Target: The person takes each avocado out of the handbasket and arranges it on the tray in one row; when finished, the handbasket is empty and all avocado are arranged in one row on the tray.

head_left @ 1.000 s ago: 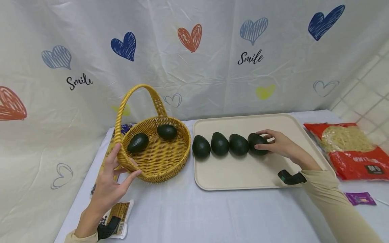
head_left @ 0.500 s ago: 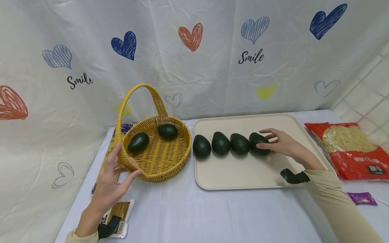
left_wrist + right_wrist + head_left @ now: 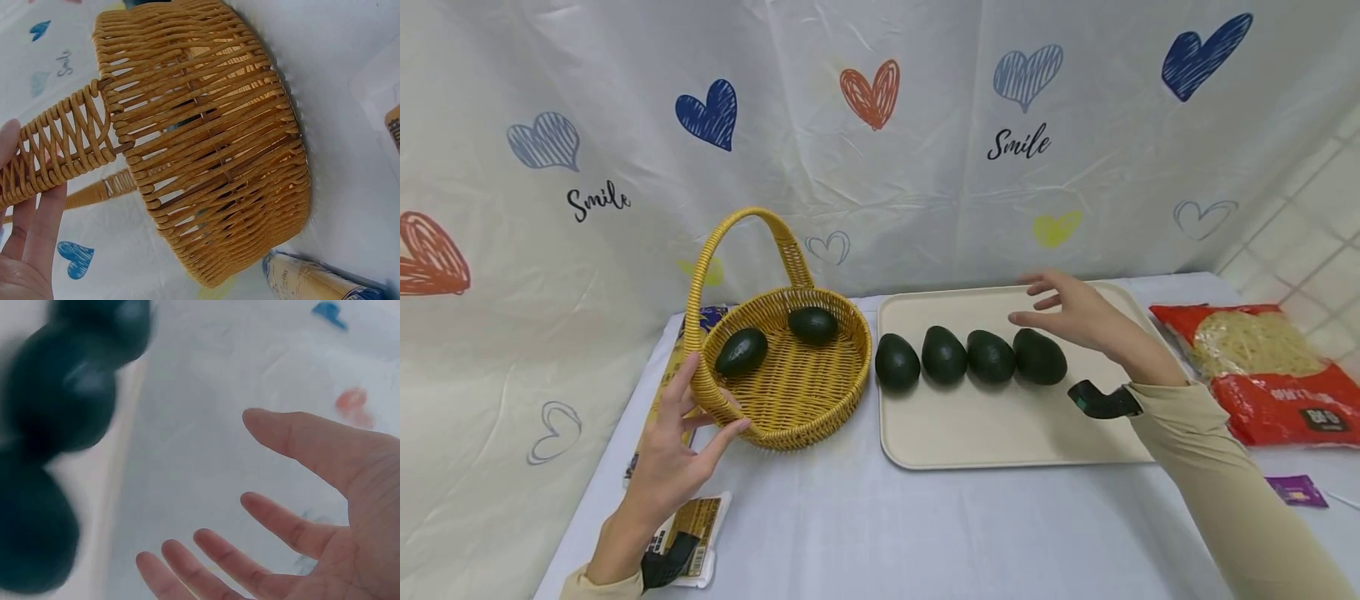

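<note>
Avocados: four in a row [image 3: 970, 357] on tray [image 3: 1000, 433], two in basket [image 3: 790, 392]. Left hand [image 3: 677, 450] clamps basket rim, steadying it. Right hand [image 3: 1075, 315] hovers above the end avocado [image 3: 1040, 357], fingers spread, holding nothing.

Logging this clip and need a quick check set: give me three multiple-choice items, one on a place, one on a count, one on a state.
1. Where do the two loose avocados lie?
A. in the basket
B. on the red bag
C. on the cloth

2. How many avocados stand on the tray?
A. two
B. four
C. six

3. What is the right hand doing?
A. gripping an avocado
B. hovering open
C. pressing the tray

Answers: 1 A, both lie in the basket. 2 B, a row of four on the tray. 3 B, the right hand has spread fingers above the row's last avocado.
</note>
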A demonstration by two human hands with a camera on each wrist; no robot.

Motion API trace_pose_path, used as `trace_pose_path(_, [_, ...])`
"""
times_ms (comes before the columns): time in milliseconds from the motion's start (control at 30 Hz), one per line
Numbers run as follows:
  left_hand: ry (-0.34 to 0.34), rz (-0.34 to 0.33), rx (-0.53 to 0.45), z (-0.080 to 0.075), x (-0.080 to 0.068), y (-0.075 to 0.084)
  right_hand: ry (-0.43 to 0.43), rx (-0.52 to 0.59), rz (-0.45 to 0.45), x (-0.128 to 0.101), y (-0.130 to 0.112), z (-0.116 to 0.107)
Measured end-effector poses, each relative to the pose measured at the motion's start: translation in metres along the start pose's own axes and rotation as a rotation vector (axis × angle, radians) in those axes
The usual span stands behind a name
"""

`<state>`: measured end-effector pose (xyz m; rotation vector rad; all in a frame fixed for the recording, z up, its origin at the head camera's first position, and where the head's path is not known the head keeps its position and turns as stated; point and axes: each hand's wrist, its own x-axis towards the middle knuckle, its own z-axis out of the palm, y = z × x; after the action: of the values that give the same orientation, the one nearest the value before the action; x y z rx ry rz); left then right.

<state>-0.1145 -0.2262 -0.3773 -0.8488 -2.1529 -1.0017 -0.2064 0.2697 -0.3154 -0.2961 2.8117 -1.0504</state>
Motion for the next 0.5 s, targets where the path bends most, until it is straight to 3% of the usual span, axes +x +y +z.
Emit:
trace_pose_path(267, [-0.003, -0.008, -0.012, -0.001, -0.001, -0.004, -0.034, -0.026, -0.254, 0.048, -0.087, 0.031])
trace_pose_path(500, [-0.026, -0.009, -0.017, -0.003, 0.0, -0.005, -0.151, -0.102, -0.4, 0.092, -0.141, 0.076])
